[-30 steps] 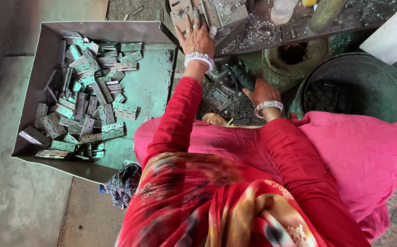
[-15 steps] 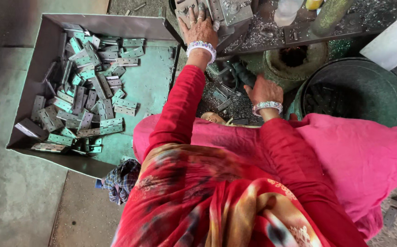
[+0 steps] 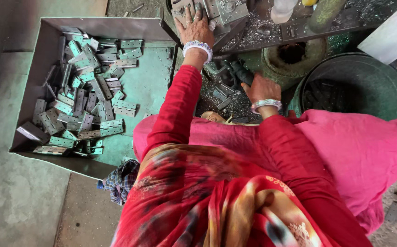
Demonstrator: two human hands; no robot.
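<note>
Seated worker seen from above. The left hand (image 3: 197,28) lies flat, fingers spread, on a metal plate (image 3: 185,6) at the machine bed (image 3: 271,27), which is strewn with metal shavings. The right hand (image 3: 261,88) is lower, closed around a dark handle (image 3: 239,72) — the grip itself is partly hidden. To the left, a shallow green metal tray (image 3: 150,84) holds a loose heap of flat hinges (image 3: 86,98). To the right stands a round dark tub (image 3: 358,84) — contents unclear.
</note>
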